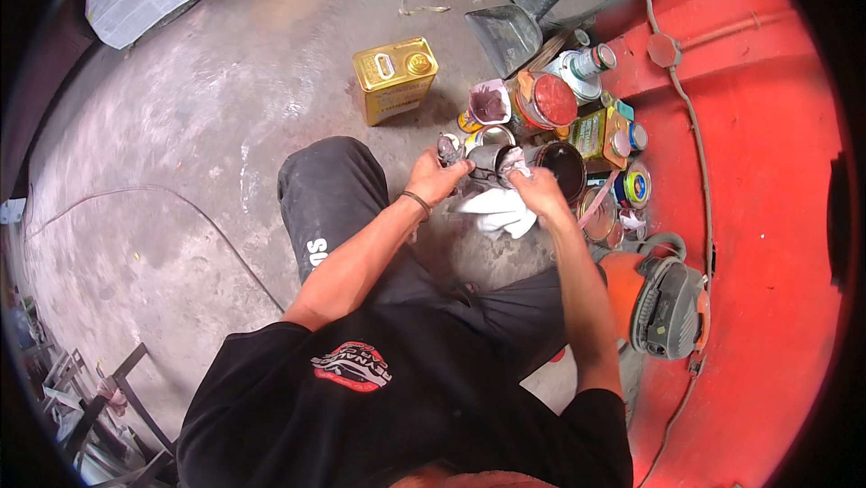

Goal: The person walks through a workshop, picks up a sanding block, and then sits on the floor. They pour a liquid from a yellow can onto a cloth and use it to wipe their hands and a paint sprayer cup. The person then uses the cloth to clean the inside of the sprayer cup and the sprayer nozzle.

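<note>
One gold tin [397,84] stands off by itself; left hand [439,179] seems to grasp a dark cylindrical part [487,157] between both hands; white cloth [496,213] bunched at its right end, pinched in right hand [539,192]; dark open can [564,161] just beyond. Looks like wiping: best to steady the part, turn it gradually, refold to clean cloth, lift the loose tail clear of grime

Black short-sleeved shirt [451,389], 1 red-white emblem [352,367]; dark grey trousers [334,177], white lettering [316,252]; thin wristband [419,204], seemingly brown.
</note>
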